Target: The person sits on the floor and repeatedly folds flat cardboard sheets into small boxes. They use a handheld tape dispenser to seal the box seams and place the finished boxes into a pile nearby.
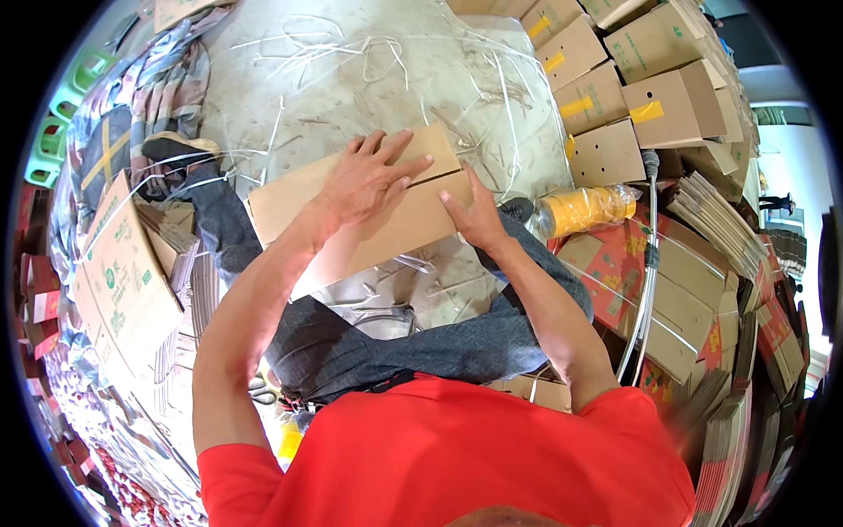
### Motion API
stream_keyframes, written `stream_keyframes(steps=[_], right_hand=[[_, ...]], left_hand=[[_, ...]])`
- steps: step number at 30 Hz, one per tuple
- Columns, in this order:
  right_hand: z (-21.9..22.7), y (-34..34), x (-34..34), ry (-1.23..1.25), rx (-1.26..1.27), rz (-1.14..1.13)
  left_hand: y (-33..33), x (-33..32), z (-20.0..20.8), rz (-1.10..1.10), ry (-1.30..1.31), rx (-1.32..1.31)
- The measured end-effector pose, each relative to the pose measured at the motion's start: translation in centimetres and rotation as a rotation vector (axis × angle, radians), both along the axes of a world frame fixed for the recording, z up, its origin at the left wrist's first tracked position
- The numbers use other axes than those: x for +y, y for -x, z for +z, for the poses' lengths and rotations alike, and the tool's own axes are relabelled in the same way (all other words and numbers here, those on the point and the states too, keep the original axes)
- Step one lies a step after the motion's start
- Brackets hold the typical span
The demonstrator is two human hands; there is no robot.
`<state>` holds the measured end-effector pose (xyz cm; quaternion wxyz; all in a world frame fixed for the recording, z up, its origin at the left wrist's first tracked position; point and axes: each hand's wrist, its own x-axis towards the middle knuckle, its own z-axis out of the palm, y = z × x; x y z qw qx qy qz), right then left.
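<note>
The cardboard box, a trouser leg either side, has flaps folded nearly together, the slit apparently untaped (stacked boxes to its right carry yellow strips). The left hand spreads, unclenched, over its top; the right hand meets its right end, grip impossible to tell.

Fisheye view from the wearer's head, facing down, left hand and right hand near, floor beyond

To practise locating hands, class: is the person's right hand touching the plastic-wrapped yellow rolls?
No, the right hand touches the cardboard box, with the yellow rolls apart from it, farther right.
</note>
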<state>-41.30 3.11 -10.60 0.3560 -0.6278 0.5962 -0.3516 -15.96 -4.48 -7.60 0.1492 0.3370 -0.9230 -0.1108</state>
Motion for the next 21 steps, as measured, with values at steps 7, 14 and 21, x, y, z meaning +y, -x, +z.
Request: stream_keyframes(steps=[7,14,21], right_hand=[[-0.8,0.3,0.1,0.022,-0.034,0.035],[-1.0,0.8,-2.5,-0.456,-0.223,-0.059],[-1.0,0.9,-3.0,-0.461,-0.244,-0.05]], left_hand=[[1.1,0.5,-0.8,0.039,0.059,0.034],[0.6,1.6,0.0,0.025,0.046,0.085],[0.0,2.0,1.3,0.1,0.016,0.128]])
